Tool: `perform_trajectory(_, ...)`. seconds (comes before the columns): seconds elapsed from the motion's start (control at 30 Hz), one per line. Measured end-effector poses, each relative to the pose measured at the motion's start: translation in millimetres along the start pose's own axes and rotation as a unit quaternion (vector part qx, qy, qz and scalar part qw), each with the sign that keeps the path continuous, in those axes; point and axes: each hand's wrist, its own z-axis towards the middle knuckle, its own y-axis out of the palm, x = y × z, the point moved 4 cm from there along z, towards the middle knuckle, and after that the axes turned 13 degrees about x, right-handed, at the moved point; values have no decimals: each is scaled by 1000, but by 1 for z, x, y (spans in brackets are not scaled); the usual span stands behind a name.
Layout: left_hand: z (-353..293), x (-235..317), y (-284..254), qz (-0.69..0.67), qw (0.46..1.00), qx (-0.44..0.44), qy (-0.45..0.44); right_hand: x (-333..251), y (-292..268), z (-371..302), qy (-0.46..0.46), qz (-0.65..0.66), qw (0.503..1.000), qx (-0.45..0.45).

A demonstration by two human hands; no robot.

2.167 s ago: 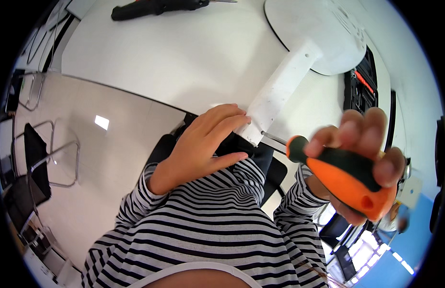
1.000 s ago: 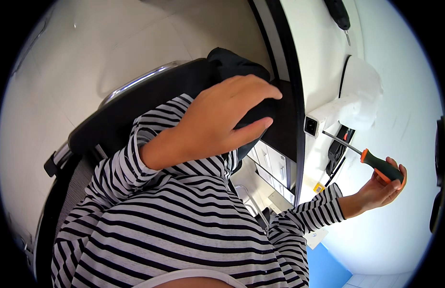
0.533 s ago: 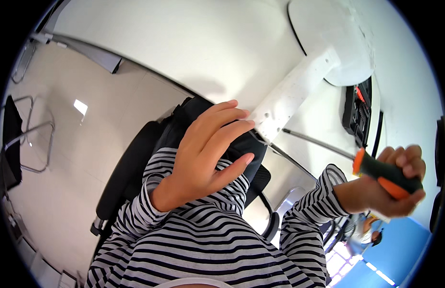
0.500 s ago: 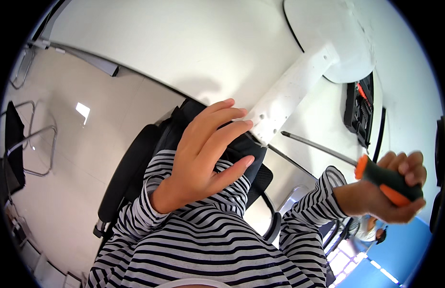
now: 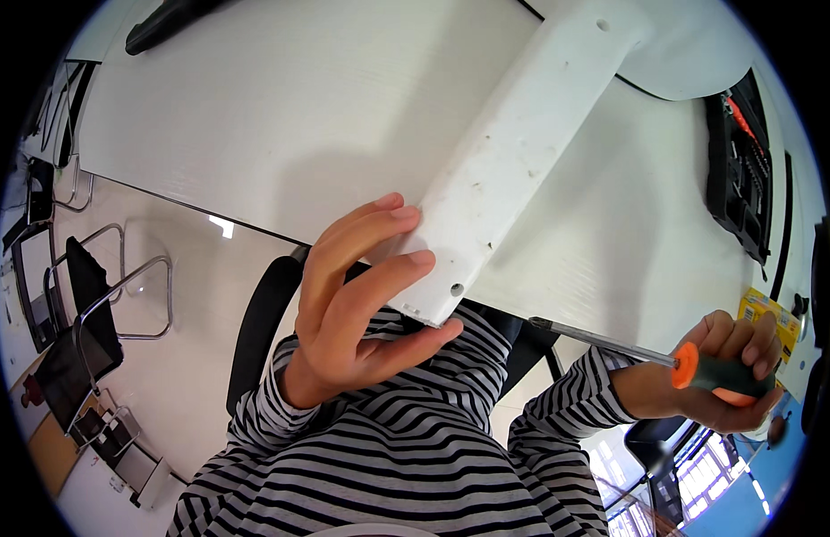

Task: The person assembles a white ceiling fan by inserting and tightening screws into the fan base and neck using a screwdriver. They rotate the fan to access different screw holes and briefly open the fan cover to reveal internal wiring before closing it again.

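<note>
White column at table edge, left hand on its end, screwdriver in right

White column (image 5: 513, 152) ran diagonally over the pale table (image 5: 307, 125), near end at the table's front edge above the person's lap, far end joined to a rounded white part (image 5: 701, 54) at upper right. Long, straight, flat-faced; matte white, scuffed, a few dark specks and small pits along the face. Round dark hole near the close end, another near the far end. End edge looked rough.

Left hand (image 5: 334, 327) gripped the close end: fingers bent over the left side, one fingertip on the face, thumb at the end edge. Right hand (image 5: 701, 407) was closed around a screwdriver (image 5: 708, 371), handle dark green and orange, long metal shaft, darker tip. Shaft pointed left, tip near the column but apart from it.

Black tool case (image 5: 723, 170) sat open on the table's right, a red item inside. Yellow package (image 5: 773, 318) lay just beyond the right hand. Black tool (image 5: 169, 22) at upper left, partly cut off.
</note>
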Motion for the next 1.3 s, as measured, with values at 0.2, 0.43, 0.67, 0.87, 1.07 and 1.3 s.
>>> perform_trajectory(0.2, 0, -6, 2, -5, 1000, -18, -5, 19, -4, 3, 59, -1, 998, -6)
perform_trajectory(0.43, 6, -4, 3, -11, 999, 20, -24, 24, -6, 1, 79, 15, 997, -10)
perform_trajectory(0.67, 12, 5, 3, -10, 1000, -10, 7, 29, -7, -2, 50, 0, 999, 22)
perform_trajectory(0.87, 15, 4, 9, 49, 999, -11, 5, 31, -1, -4, 22, -20, 996, 81)
perform_trajectory(1.07, 19, 1, -3, 146, 987, -27, -62, 35, 3, -7, -26, -126, 974, 188)
perform_trajectory(1.3, 42, -48, -74, 127, 982, -93, -108, 34, 4, 0, 5, -128, 968, 217)
